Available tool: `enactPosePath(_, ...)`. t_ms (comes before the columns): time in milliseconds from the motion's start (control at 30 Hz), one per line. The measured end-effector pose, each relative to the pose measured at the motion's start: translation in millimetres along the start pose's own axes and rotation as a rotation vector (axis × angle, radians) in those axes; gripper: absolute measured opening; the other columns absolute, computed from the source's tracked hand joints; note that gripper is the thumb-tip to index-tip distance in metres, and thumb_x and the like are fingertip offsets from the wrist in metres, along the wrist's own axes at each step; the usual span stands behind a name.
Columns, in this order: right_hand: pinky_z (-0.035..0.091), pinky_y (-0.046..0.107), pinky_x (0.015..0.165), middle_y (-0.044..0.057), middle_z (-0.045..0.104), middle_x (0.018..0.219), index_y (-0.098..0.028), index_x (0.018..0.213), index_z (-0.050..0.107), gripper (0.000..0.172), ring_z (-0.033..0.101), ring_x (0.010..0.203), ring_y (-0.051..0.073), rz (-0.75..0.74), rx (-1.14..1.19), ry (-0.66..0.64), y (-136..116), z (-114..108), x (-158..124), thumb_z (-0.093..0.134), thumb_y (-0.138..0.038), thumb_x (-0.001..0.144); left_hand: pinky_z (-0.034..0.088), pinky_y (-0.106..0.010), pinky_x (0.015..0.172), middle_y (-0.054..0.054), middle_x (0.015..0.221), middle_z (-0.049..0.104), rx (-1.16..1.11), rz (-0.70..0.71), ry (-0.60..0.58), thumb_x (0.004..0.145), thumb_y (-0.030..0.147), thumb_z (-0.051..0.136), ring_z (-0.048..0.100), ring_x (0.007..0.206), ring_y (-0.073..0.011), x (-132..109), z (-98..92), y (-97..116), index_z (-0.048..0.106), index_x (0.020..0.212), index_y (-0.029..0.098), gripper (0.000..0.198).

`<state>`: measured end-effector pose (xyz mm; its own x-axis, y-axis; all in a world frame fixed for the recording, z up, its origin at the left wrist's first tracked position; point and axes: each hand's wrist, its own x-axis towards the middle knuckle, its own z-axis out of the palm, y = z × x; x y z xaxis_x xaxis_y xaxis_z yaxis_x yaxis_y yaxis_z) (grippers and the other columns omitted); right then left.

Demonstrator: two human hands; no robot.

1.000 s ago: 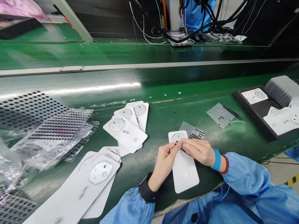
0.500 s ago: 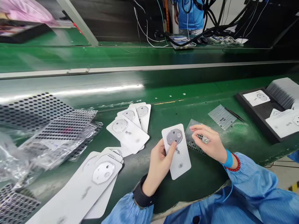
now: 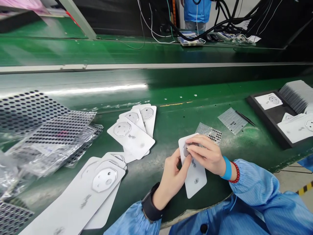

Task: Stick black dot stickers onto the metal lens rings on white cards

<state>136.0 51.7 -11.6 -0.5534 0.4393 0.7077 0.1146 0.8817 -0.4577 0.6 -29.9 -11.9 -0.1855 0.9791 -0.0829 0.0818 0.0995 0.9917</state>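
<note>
A white card (image 3: pixel 197 181) stands tilted on the green bench, with a round metallic disc (image 3: pixel 186 150) near its top end. My left hand (image 3: pixel 173 179) grips the card's left edge. My right hand (image 3: pixel 206 155) lies over the card's upper end, its fingertips pressing on the disc and hiding most of it. Just behind the card, partly under it, is a clear sheet of small black dots (image 3: pixel 211 133). Neither hand touches that sheet.
Loose white cards (image 3: pixel 132 129) and a larger pile (image 3: pixel 73 199) lie to my left, beside plastic bags of perforated sheets (image 3: pixel 49 133). To the right are another dot sheet (image 3: pixel 232 120), tweezers (image 3: pixel 245 118) and a black tray (image 3: pixel 267 112). A co-worker in blue (image 3: pixel 197 9) stands beyond.
My right hand has come back from above the dot sheet onto the card's disc, covering it. The card has shifted slightly right and tilts the other way in my left hand.
</note>
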Motion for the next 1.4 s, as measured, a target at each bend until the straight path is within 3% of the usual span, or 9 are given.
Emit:
enactPosePath(300,0.056,0.042,0.094,0.017,0.071,0.107,-0.006,0.112,0.064,0.026,0.063,0.112,0.024,-0.237,-0.251,-0.096,-1,-4,-8,0.048,-0.005,0.092,0.041,-0.023,0.056,-0.001,0.072,0.061,-0.023,0.013,0.008,0.089,0.037,0.052,0.048,0.062,-0.0140,0,-4.5,2,0.068,0.097,0.014,0.029)
enactPosePath(533,0.056,0.044,0.091,0.015,0.067,0.118,-0.016,0.132,0.053,0.047,0.062,0.114,0.023,-0.081,0.078,-0.094,3,-7,-8,0.037,-0.004,0.090,0.032,-0.022,0.046,0.002,0.058,0.050,0.030,-0.006,0.036,0.089,0.043,0.052,0.039,0.051,-0.0108,0,-3.8,3,0.066,0.080,0.015,0.033)
enactPosePath(700,0.056,0.042,0.092,0.011,0.065,0.121,-0.022,0.132,0.055,0.051,0.062,0.114,0.022,-0.024,0.105,-0.030,-3,-9,-8,0.037,-0.001,0.089,0.030,-0.022,0.044,0.004,0.050,0.042,0.157,0.110,0.162,0.086,0.033,0.054,0.036,0.046,-0.0092,0,-4.1,4,0.054,0.060,0.018,0.030)
enactPosePath(867,0.052,0.041,0.102,0.013,0.053,0.139,-0.023,0.136,0.049,0.047,0.056,0.125,0.024,0.411,0.293,0.037,-6,-2,-13,0.059,-0.016,0.090,0.034,-0.021,0.044,0.002,0.052,0.053,0.131,0.110,0.242,0.087,0.034,0.055,0.043,0.046,-0.0104,-1,-5.2,3,0.062,0.067,0.017,0.026)
enactPosePath(933,0.060,0.033,0.087,0.013,0.063,0.126,-0.021,0.141,0.040,0.057,0.067,0.108,0.020,0.606,0.584,-0.036,-4,3,-14,0.064,-0.027,0.089,0.035,-0.021,0.044,0.002,0.053,0.055,0.089,0.080,0.208,0.088,0.038,0.053,0.044,0.046,-0.0109,-1,-4.5,1,0.064,0.072,0.017,0.029)
enactPosePath(1033,0.061,0.025,0.071,0.007,0.073,0.098,-0.017,0.122,0.054,0.043,0.072,0.085,0.016,0.798,0.815,-0.101,-2,8,-14,0.067,-0.037,0.086,0.035,-0.021,0.044,0.003,0.051,0.051,0.102,0.062,0.162,0.089,0.041,0.052,0.043,0.046,-0.0110,0,-3.3,-4,0.062,0.071,0.017,0.031)
enactPosePath(1200,0.057,0.022,0.065,0.005,0.074,0.087,-0.015,0.098,0.063,0.038,0.072,0.076,0.015,0.941,0.801,-0.014,-5,18,-14,0.075,-0.043,0.075,0.034,-0.021,0.043,0.003,0.046,0.048,0.228,0.059,0.236,0.085,0.042,0.059,0.043,0.044,-0.0109,-1,-6.3,-13,0.061,0.063,0.018,0.033)
enactPosePath(1333,0.055,0.022,0.062,0.003,0.073,0.083,-0.015,0.096,0.062,0.054,0.072,0.071,0.015,0.970,0.870,-0.079,-5,22,-17,0.081,-0.053,0.062,0.038,-0.022,0.043,0.002,0.051,0.057,0.172,-0.060,0.296,0.078,0.054,0.064,0.049,0.047,-0.0137,4,-12.2,-22,0.070,0.078,0.016,0.038)
enactPosePath(1400,0.056,0.024,0.058,0.004,0.073,0.077,-0.014,0.090,0.065,0.059,0.072,0.069,0.017,0.959,0.798,-0.105,3,8,-15,0.080,-0.060,0.057,0.048,-0.023,0.050,-0.001,0.064,0.068,0.051,-0.123,0.294,0.075,0.062,0.064,0.060,0.058,-0.0175,9,-13.3,-25,0.071,0.091,0.015,0.050)
